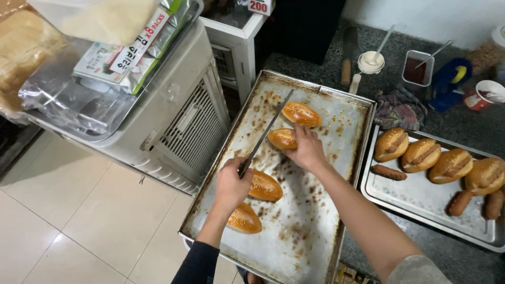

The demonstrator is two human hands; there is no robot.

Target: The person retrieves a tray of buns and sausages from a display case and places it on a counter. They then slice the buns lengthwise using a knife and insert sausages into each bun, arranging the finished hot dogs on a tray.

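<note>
While the left hand (231, 185) is clenched on the handle of a long knife (265, 132), the right hand (306, 150) presses a sesame bun (283, 138) flat on the stained baking tray (300, 236), blade just beside it. Bun likely light, soft, crushable: grip at the sides, gentle. Knife stiff, thin, sharp: handle only. Beyond the left grip, a white-green printed carton (123, 52) under plastic wrap; a red-white sign (259, 6) farther off. Right of the right grip, a second tray (421, 202) with filled buns.
</note>
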